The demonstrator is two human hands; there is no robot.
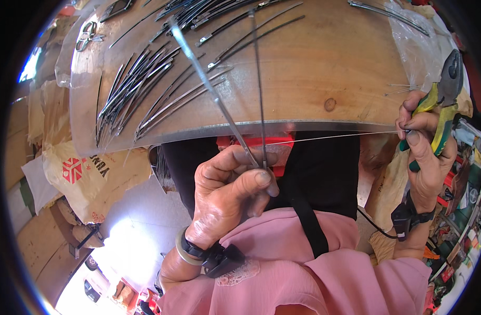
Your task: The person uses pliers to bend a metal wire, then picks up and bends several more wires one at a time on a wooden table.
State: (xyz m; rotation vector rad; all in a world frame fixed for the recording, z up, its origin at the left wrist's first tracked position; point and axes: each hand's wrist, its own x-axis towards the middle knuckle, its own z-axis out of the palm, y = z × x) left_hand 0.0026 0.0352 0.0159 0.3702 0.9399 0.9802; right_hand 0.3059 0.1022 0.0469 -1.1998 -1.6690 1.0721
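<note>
My left hand (214,191) is closed, with thumb and fingers pinching the lower ends of two long thin metal strips. One, a bright strip (217,100), leans up to the left; the other, a darker strip (260,89), stands nearly upright. From beside these ends a thin wire (335,137) stretches taut to the right. My right hand (432,152) pinches its far end between thumb and fingertips. The same hand grips pliers (451,81) with yellow and green handles, jaws pointing up. Where the wire meets the strips, my left fingers partly hide it.
The wooden table (324,63) has a curved near edge. Several metal strips (135,89) lie in a loose bundle at its left, with a further pile (198,13) behind. Scissors (88,37) rest at the far left. Clear plastic (416,42) and thin wires (403,88) lie at the right.
</note>
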